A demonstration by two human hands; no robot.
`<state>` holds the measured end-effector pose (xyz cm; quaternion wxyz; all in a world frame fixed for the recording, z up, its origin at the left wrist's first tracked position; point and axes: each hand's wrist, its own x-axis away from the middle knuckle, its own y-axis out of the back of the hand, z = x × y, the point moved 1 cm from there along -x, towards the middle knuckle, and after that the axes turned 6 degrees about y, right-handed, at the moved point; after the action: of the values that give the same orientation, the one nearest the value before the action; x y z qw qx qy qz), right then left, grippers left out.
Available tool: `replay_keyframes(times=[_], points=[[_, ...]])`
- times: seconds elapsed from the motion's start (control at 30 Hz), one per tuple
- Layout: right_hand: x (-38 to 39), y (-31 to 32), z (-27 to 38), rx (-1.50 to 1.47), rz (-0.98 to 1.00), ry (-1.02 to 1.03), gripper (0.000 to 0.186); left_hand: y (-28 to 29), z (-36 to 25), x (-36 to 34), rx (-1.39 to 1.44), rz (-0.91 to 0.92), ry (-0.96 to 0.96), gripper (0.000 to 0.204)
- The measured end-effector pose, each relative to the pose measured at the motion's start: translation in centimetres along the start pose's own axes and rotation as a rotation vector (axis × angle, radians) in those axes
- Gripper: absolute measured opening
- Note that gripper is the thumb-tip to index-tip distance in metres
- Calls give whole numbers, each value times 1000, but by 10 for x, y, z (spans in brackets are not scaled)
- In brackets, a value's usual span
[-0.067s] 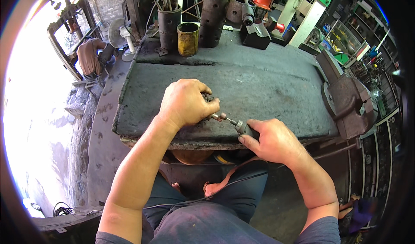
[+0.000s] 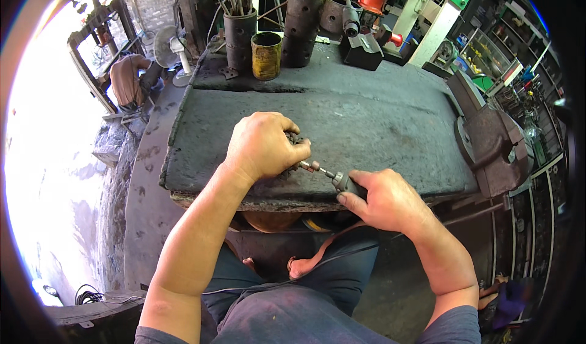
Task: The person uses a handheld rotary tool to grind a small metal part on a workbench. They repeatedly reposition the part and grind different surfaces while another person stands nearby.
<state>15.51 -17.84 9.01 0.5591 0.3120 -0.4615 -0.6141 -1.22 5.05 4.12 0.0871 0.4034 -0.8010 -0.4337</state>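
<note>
Over the near part of the dark workbench (image 2: 366,121), my left hand (image 2: 257,144) is closed around a small dark metal part (image 2: 295,139). Most of that part is hidden by the fingers, so I cannot tell its kind. My right hand (image 2: 389,199) grips a grey rotary grinder (image 2: 343,183) by its body. From the grinder's collet a thin shank with a small brownish cylindrical bit (image 2: 315,166) points left toward the part. The bit's tip is right beside my left thumb; whether it touches the part I cannot tell.
At the bench's back stand a yellow can (image 2: 266,57), a dark pot of tools (image 2: 240,39) and a black box (image 2: 362,55). A heavy vise (image 2: 497,149) sits at the right end. A cable (image 2: 293,279) crosses my lap. Far left, a person (image 2: 127,82) bends near a fan (image 2: 171,46).
My right hand and the grinder have shifted very slightly toward me and to the right. The left hand stays nearly still.
</note>
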Motion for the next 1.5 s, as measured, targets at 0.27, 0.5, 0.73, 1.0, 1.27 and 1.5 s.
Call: replay_keyframes(times=[0.27, 0.5, 0.73, 1.0, 1.27, 1.5], points=[[2, 0, 2, 2, 31, 1, 46, -4, 9, 7, 47, -50, -51, 44], [2, -1, 3, -5, 23, 13, 47, -6, 12, 9, 52, -57, -47, 44], [3, -1, 1, 4, 17, 4, 47, -7, 12, 9, 64, -64, -55, 44], [3, 0, 2, 7, -1, 16, 46, -7, 12, 10, 53, -81, -60, 43], [3, 0, 2, -1, 17, 18, 46, -7, 11, 11, 59, -106, -97, 37], [2, 1, 1, -17, 28, -1, 46, -8, 13, 10, 56, -81, -65, 43]])
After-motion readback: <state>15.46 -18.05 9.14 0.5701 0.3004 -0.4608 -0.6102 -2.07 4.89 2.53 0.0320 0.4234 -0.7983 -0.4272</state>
